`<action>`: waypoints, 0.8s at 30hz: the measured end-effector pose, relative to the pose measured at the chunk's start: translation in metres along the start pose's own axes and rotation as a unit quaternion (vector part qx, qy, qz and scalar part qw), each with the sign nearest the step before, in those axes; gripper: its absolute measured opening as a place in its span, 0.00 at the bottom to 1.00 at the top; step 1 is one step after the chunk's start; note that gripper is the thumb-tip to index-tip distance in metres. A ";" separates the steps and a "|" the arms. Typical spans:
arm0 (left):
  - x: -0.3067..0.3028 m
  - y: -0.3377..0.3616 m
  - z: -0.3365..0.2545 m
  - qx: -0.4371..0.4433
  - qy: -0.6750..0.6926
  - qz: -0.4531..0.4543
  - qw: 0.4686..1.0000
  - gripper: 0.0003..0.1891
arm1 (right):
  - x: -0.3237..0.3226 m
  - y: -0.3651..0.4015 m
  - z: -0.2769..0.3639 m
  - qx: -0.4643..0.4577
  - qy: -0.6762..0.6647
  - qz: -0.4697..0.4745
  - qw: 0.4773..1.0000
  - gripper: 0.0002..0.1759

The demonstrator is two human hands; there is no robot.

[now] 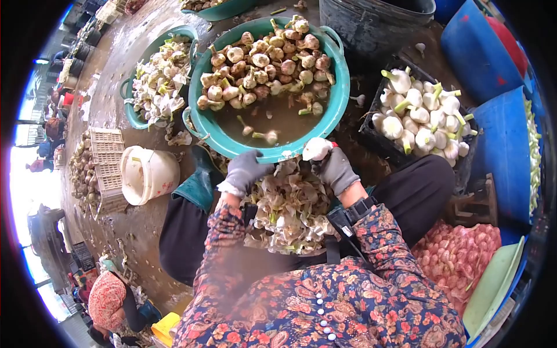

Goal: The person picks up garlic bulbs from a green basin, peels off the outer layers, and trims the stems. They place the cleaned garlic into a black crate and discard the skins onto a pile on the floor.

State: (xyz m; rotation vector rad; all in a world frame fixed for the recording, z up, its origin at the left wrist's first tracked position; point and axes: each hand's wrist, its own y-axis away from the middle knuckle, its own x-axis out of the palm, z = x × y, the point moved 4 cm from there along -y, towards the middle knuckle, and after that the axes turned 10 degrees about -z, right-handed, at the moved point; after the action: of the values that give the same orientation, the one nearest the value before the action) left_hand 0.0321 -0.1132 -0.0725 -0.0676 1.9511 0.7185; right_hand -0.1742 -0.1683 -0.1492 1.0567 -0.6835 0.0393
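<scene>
Lap: heap of peels (290,211). Just beyond, left hand (243,171), gloved, fingers curled over heap edge below basin rim; cannot tell if gripping anything. Right hand (337,169), gloved, fingers clenched round white bulb (317,149), held above peels, just beside rim. Teal basin (339,110): unpeeled garlic in murky water. Right: crate (371,130) of peeled garlic. Left: white bucket (148,174) on its side.
</scene>
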 end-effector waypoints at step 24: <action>0.043 -0.113 0.006 -0.026 -0.050 -0.030 0.998 0.33 | 0.107 0.073 0.161 -0.169 -0.191 0.265 0.930 0.34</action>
State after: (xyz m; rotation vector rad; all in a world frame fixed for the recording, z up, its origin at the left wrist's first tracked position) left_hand 0.0548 -0.1923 -0.1617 -0.1182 1.8271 0.7201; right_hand -0.1946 -0.2922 0.0151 0.5236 -1.2698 0.1795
